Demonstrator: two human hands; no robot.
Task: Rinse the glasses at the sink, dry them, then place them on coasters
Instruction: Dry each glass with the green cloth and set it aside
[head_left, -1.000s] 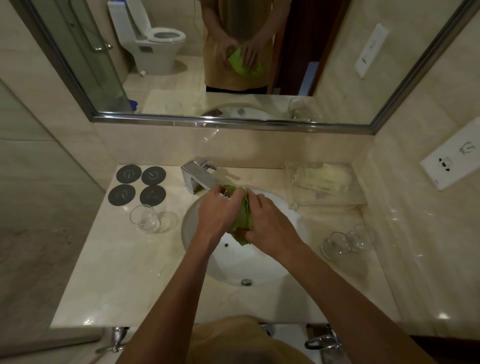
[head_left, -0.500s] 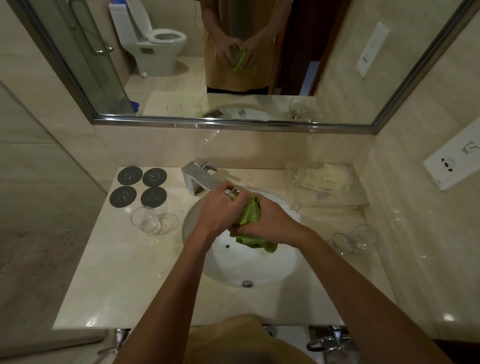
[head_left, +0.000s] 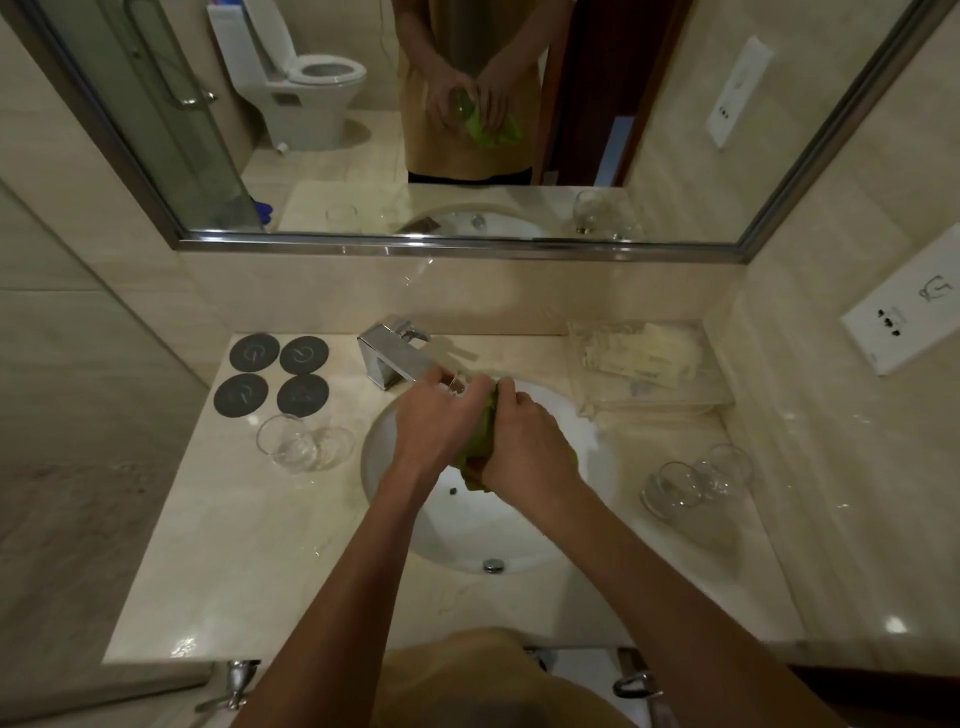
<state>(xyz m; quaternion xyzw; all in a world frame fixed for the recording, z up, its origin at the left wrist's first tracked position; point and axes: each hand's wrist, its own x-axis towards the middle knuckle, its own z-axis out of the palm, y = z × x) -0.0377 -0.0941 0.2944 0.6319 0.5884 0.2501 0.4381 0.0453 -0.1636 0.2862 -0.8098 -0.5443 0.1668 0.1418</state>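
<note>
Both hands meet above the sink (head_left: 571, 467), just in front of the tap (head_left: 395, 358). The left hand (head_left: 436, 421) has its fingers curled round a glass (head_left: 458, 383), of which only a clear bit shows at the fingertips beside the tap's spout. The right hand (head_left: 524, 441) has its fingers closed on a green cloth (head_left: 480, 441), bunched between the two palms and pressed against the glass; how far the cloth goes into the glass cannot be told. To the left of the left fingers, on the bench (head_left: 234, 561), one empty glass (head_left: 285, 441) stands near the sink's rim, and just beyond it lie four dark round coasters (head_left: 278, 379) in a square, all bare. To the right of the right fingers, well apart from them, two more glasses (head_left: 696, 480) stand close together on the bench. Beyond those, toward the wall, is a clear tray (head_left: 649, 395) holding pale packets. The mirror (head_left: 467, 130) above the bench reflects the hands, the cloth and a toilet behind the person.
</note>
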